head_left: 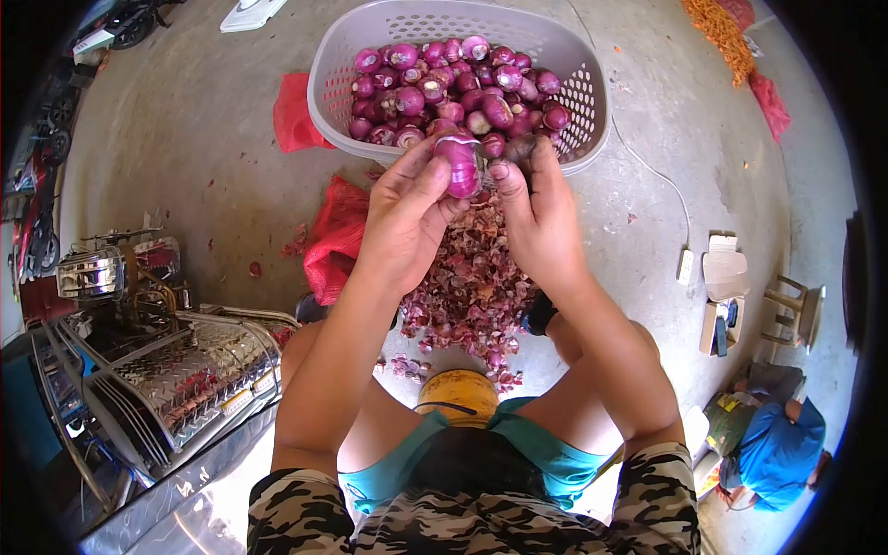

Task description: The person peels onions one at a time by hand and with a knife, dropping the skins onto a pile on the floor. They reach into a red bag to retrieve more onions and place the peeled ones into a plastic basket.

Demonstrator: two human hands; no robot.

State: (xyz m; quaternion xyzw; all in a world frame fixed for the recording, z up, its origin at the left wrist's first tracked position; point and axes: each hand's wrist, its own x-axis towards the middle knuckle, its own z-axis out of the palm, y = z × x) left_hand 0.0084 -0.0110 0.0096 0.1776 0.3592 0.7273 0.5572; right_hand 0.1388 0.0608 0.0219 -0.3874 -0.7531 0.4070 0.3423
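My left hand [407,208] is closed round a purple-red onion [460,168], thumb along its near side. A pale flap of skin stands up at the onion's top. My right hand [544,222] is beside it, fingers curled and thumb tip close to the onion's right side; I cannot tell what it pinches, if anything. Just beyond both hands, a grey perforated basket [324,92] contains many red onions [435,88]. Below them, loose onion skins [467,287] lie heaped on the floor between my feet.
Red mesh bags [335,236] lie left of the skins. A yellow stool or bucket [458,396] is between my legs. Metal frames [185,361] stand at left. A white cable leads to a power strip [685,266] at right. A person in blue [782,453] is at lower right.
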